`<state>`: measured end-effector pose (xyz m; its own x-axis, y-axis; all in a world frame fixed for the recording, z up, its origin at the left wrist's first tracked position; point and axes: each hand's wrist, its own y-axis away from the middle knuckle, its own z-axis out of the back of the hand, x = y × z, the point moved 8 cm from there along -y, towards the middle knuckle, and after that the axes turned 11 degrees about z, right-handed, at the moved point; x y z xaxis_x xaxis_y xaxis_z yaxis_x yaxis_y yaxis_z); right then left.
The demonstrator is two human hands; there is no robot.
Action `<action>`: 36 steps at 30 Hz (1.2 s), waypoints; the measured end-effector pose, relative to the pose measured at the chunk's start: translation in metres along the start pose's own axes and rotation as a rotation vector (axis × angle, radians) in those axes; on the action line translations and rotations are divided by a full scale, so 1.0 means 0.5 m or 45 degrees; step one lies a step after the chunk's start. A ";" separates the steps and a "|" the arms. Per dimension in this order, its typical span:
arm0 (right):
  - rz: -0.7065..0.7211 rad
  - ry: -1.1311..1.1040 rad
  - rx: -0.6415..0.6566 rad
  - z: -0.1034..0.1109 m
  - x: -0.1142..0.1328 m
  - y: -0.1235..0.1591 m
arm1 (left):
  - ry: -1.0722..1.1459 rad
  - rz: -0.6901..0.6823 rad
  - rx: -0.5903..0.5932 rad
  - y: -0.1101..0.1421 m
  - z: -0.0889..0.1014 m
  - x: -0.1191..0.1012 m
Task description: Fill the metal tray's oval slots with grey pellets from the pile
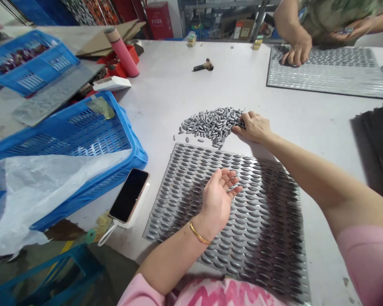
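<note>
A grey metal tray (pixel 268 238) with rows of oval pockets lies on the white table in front of me. My left hand (pixel 218 197) hovers over its middle, palm up, fingers loosely curled, nothing visible in it. Just beyond the tray's far edge lies a heap of small silver oval pieces (pixel 212 123). My right hand (pixel 253 126) rests at the heap's right edge, fingers curled into the pieces.
A phone on a white power bank (pixel 129 195) lies left of the tray. Blue crates (pixel 83 140) with a plastic bag stand at the left. Another person's hand (pixel 295 51) rests on a second tray (pixel 325 72) at the far right. A small tool (pixel 203 66) lies mid-table.
</note>
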<state>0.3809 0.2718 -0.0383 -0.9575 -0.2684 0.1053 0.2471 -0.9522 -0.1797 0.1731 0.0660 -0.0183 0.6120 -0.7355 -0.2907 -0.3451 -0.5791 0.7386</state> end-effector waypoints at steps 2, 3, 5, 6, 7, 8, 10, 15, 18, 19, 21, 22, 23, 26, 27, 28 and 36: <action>-0.045 0.026 0.025 0.000 0.004 0.000 | 0.012 0.020 0.005 -0.002 0.001 0.001; -0.062 0.044 0.043 -0.002 0.006 0.000 | 0.016 0.029 0.007 -0.004 0.002 0.002; -0.082 0.087 0.098 -0.005 0.008 0.001 | 0.023 0.048 0.006 -0.007 0.005 0.003; -0.080 0.101 0.136 -0.007 0.007 0.001 | 0.027 0.054 0.008 -0.008 0.006 0.003; -0.074 0.106 0.173 -0.008 0.005 0.002 | 0.034 0.060 0.009 -0.010 0.007 0.004; -0.075 0.092 0.197 -0.007 0.001 0.003 | 0.042 0.065 0.009 -0.011 0.008 0.004; -0.152 -0.057 0.171 0.004 -0.020 0.006 | 0.054 0.078 0.009 -0.013 0.009 0.005; -0.582 -0.844 -0.140 0.041 -0.085 0.026 | 0.058 0.121 0.008 -0.019 0.010 0.012; -0.717 -1.231 -0.233 0.056 -0.077 0.040 | 0.067 0.145 0.020 -0.017 0.007 0.016; -0.748 -1.370 -0.271 0.062 -0.066 0.046 | 0.072 0.154 0.027 -0.017 0.005 0.017; -0.776 -1.577 -0.341 0.079 -0.033 0.061 | 0.087 0.177 0.041 -0.016 0.002 0.020; -0.780 -1.652 -0.373 0.088 -0.010 0.072 | 0.095 0.191 0.043 -0.017 0.001 0.022; -0.776 -1.699 -0.399 0.098 0.016 0.085 | 0.102 0.205 0.043 -0.018 0.001 0.025; -0.730 -1.790 -0.454 0.124 0.121 0.144 | 0.119 0.262 0.070 -0.021 -0.004 0.037; -0.709 -1.797 -0.462 0.131 0.159 0.170 | 0.131 0.285 0.098 -0.020 -0.009 0.042; -0.682 -1.790 -0.471 0.137 0.197 0.198 | 0.147 0.309 0.134 -0.018 -0.014 0.048; 0.158 -0.760 -0.593 0.244 0.395 0.362 | 0.219 0.547 0.212 0.038 -0.027 0.118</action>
<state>0.2545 0.0287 0.0695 -0.6519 -0.5283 0.5439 0.1325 -0.7856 -0.6043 0.2123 0.0163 -0.0131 0.4929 -0.8597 0.1339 -0.6925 -0.2944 0.6586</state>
